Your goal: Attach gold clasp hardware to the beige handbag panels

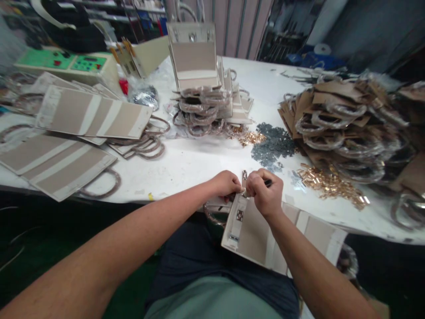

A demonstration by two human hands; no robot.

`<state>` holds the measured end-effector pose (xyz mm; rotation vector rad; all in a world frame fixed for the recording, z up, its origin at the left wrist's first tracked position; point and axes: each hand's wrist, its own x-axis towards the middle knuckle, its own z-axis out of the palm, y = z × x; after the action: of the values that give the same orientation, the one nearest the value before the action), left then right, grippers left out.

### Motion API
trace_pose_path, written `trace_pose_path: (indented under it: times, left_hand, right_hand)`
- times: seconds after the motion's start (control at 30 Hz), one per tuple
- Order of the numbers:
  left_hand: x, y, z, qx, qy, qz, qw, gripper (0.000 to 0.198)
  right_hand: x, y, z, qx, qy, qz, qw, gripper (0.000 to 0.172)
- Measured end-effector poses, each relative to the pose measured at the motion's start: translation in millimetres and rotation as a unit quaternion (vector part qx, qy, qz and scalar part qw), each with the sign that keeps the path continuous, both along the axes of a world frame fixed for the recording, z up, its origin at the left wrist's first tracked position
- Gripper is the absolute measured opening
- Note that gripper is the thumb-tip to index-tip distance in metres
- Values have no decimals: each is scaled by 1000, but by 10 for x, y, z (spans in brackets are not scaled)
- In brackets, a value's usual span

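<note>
An unfinished beige handbag panel lies tilted across the table's front edge and my lap. Metal fittings sit along its pale left border, and a plastic-wrapped handle shows beside it. At the panel's upper left corner, my left hand is closed, fingers curled on the edge. My right hand is in a fist around a dark-handled tool above the same corner, close to the left fingertips. The tool's tip is mostly hidden by the fingers. Just beyond the hands, a small metal piece lies on the table.
Gold-coloured clips and dark metal plates lie in heaps on the white table. Brown bag parts with wrapped handles are piled at right. Beige panels are stacked left and centre, near a control box.
</note>
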<state>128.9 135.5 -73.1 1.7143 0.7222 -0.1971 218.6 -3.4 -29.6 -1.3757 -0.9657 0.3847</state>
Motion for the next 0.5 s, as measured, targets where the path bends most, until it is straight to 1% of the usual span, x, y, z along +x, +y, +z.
trace_pose_path:
  times: [0.07,0.13,0.17,0.23,0.27,0.3,0.37,0.4,0.43,0.5]
  left_hand:
    - [-23,-15,12,12,-2,-1,1000,20]
    - [-46,-29,31,27,-7,4,1000,21]
    - [-56,-37,43,33,-9,8,999,20]
    - [-76,-59,73,39,-9,12,999,19]
    - [-87,-74,91,39,-8,14,999,19]
    - [-100,-92,113,35,-8,15,999,19]
    - [-131,-132,165,20,-9,20,1000,21]
    - [-147,-154,195,9,-11,22,1000,21]
    - [-165,-177,230,-2,-14,25,1000,22]
    - [-204,-226,310,-21,-21,30,999,23]
  right_hand:
    - [19,-53,15,-85,-56,13,995,44]
    - [90,-188,35,-151,-133,28,979,44]
    - [148,-285,34,-177,-174,26,968,41]
    - [292,-526,-5,-213,-257,-5,943,31]
    - [358,-664,-41,-230,-300,-23,925,25]
    - [401,-810,-86,-250,-341,-38,905,25]
    - [369,-1113,-185,-288,-401,-49,868,39]
    - [279,-1261,-237,-302,-417,-39,857,47]
    - [142,-1400,-290,-308,-423,-21,852,56]
    - [-214,-1623,-407,-309,-416,20,855,78]
